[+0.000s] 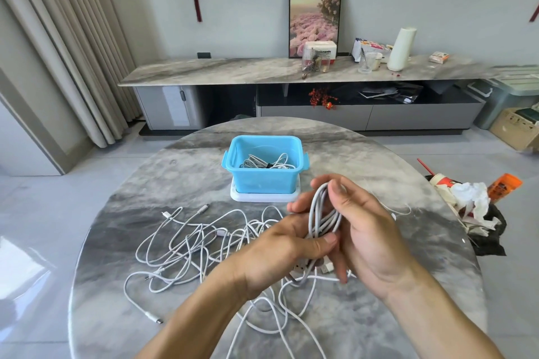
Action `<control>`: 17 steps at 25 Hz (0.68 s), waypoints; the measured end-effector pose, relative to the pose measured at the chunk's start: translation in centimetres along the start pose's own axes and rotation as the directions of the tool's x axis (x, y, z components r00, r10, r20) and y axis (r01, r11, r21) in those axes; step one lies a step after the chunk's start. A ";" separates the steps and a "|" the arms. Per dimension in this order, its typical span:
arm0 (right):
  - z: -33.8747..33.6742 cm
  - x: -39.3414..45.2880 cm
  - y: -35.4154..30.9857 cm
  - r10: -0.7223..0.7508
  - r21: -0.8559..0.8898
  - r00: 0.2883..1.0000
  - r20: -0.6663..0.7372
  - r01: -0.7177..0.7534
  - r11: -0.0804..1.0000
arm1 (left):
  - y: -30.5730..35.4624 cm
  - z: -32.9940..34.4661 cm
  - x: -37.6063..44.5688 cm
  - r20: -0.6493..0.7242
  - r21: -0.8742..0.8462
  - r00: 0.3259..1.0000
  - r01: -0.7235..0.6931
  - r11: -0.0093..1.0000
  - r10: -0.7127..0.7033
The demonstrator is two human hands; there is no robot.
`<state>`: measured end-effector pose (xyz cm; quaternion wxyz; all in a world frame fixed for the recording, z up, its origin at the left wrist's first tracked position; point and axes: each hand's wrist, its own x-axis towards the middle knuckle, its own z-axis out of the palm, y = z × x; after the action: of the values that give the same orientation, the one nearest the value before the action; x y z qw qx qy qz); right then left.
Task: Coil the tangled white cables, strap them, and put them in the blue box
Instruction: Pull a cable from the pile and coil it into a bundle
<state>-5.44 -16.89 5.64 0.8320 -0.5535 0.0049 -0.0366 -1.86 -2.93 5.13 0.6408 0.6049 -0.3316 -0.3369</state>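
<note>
Above the table [204, 166], both hands meet over the near-centre, working one coil [323, 213] of white cable.

- Left hand [280, 253]: fingers curled round the bottom of the coil, thumb pressed across the loops at the lower end.
- Right hand [364, 230]: fingers and thumb curled round the coil's right side and top; index tip at the upper bend. Its lower fingers are motion-blurred.
- Coil stands roughly upright between the two palms, several loops stacked. A USB plug [329, 267] and a loose tail hang out under the hands.
- Tangle [192, 245] of remaining white cables lies on the table left of and below the hands, unsorted, several connector ends visible. Strands run under both wrists toward the near edge.
- Blue box [264, 165] sits beyond the hands at table centre, on a white lid [264, 197]. One bundle [267, 163] already inside, with a dark strap around its middle.
- Can't tell if the coil in hand has a strap on it; none visible.

Off the table's right edge: pile of rubbish [469, 207] with crumpled tissue and an orange item. Long sideboard [262, 70] along the far wall holding a framed picture [315, 17].
</note>
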 end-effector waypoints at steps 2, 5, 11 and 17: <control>-0.3 0.2 0.3 -0.037 -0.094 0.998 -0.052 0.032 0.995 | -0.1 0.2 0.2 -0.064 -0.025 0.998 -0.004 1.000 0.003; -0.3 0.3 0.5 -0.053 -0.080 0.995 -0.083 0.046 0.996 | -0.6 0.3 0.4 -0.069 -0.066 0.998 0.002 0.998 -0.007; -0.1 0.4 -0.3 0.031 0.344 0.997 0.076 -0.056 0.937 | -0.8 1.1 0.2 0.003 -0.326 0.992 0.124 0.937 -0.130; -0.1 1.0 0.4 0.030 0.304 0.999 -0.031 -0.019 0.952 | -0.5 1.4 0.3 -0.056 -0.326 0.978 0.173 0.929 -0.201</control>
<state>-4.42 -16.94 5.27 0.9074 -0.4181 0.0207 -0.0363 -2.85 -3.98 4.72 0.7093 0.5362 -0.1850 -0.4186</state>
